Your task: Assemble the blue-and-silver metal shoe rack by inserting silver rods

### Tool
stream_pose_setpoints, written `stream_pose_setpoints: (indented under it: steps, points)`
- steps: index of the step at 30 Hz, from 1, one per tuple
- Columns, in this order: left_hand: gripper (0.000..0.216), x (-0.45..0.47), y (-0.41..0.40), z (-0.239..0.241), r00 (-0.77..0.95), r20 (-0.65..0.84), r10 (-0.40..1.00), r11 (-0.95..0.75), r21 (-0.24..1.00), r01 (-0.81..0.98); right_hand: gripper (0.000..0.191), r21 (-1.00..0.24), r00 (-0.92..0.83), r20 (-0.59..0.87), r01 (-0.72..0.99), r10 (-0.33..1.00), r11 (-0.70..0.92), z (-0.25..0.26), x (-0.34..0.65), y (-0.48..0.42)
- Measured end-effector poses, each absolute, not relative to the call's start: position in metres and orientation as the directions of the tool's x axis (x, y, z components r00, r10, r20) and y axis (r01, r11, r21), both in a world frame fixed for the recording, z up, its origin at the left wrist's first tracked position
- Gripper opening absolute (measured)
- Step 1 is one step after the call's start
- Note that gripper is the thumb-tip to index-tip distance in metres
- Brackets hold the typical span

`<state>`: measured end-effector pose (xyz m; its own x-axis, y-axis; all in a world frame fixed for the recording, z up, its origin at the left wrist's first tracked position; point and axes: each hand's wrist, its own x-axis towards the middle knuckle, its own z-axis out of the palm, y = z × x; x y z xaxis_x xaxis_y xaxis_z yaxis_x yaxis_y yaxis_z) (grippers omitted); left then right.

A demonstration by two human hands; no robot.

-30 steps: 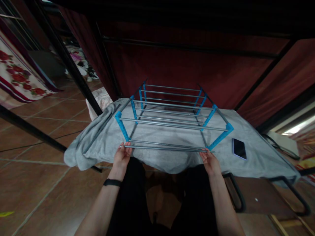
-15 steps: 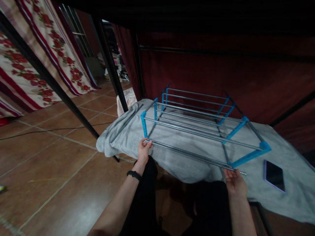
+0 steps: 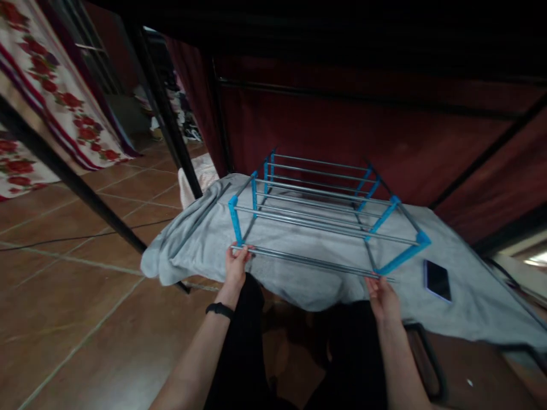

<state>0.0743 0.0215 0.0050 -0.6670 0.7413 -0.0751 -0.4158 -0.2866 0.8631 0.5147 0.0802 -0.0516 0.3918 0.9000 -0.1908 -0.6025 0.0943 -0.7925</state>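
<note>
A rack of grey metal rods (image 3: 322, 225) joined by blue plastic pieces (image 3: 399, 259) rests on a grey blanket in front of me. Along its near lower edge run thin metal rods (image 3: 307, 261), close together and parallel. My left hand (image 3: 236, 265) pinches their left end, below the left blue corner. At the other end, my right hand (image 3: 382, 296) closes its fingers round the rods near the right blue corner. A short rod tip pokes out past my right hand. Whether the rods are attached to the rack, I cannot tell.
The grey blanket (image 3: 290, 290) covers a low bed under a black metal frame (image 3: 166, 114). On it, to the right, lies a phone (image 3: 438, 281). A brown seat with a black frame (image 3: 478, 364) stands at lower right. A dark cable (image 3: 106, 233) crosses the tiled floor.
The view has swung to the right, so the rack, phone and hands appear further left. Both hands keep their hold on the front rods, and the rack looks unchanged.
</note>
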Motion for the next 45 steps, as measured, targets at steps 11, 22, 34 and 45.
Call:
stream_pose_setpoints:
  steps: [11, 22, 34, 45]
  points:
    - [0.02, 0.056, 0.034, -0.001, -0.663, -0.219, 0.716, -0.233, 0.82, -0.523, 0.032, -0.784, 0.376, -0.072, -0.594, 0.924, 0.181, -0.03, 0.478, 0.069]
    - [0.022, 0.053, 0.036, -0.001, -0.693, -0.246, 0.678, -0.188, 0.853, -0.487, 0.034, -0.756, 0.425, -0.079, -0.615, 0.902, 0.224, -0.029, 0.48, 0.069]
    - [0.017, 0.054, 0.035, -0.002, -0.67, -0.238, 0.703, -0.148, 0.873, -0.465, 0.034, -0.76, 0.413, -0.07, -0.612, 0.908, 0.219, -0.026, 0.483, 0.066]
    - [0.011, 0.063, 0.024, 0.009, -0.586, -0.154, 0.796, -0.218, 0.829, -0.514, 0.032, -0.748, 0.353, -0.084, -0.641, 0.932, 0.175, -0.022, 0.483, 0.065]
